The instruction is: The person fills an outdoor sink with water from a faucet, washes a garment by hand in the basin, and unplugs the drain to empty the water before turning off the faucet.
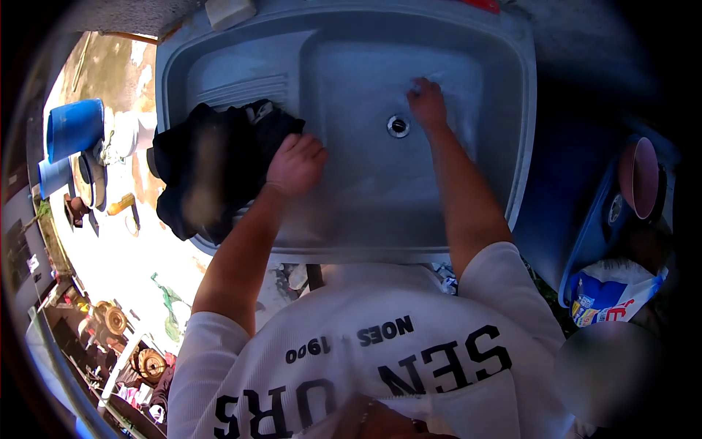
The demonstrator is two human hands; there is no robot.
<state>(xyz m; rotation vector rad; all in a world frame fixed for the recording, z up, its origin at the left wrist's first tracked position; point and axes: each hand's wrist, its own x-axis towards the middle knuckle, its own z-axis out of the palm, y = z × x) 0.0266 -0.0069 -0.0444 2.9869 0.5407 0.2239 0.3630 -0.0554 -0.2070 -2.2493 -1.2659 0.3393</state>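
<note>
Dark cloth [212, 157] lies in a heap over the ribbed left part of a grey sink [344, 252] and hangs past its left edge. At the right end of the heap, my left hand [297, 162] has its fingers curled against the fabric; whether it grips the cloth is hard to tell. My right hand [427, 101] is over the basin floor, just up and right of the metal drain [398, 126]. Its fingers are bent, and what they hold, if anything, is too small to make out.
A whitish block [229, 12] sits on the sink's back left rim, and a red object [480, 4] on the back right. Blue containers [74, 129] stand on the ground at left. A pink bowl [638, 178] and a plastic bag [613, 293] are at right.
</note>
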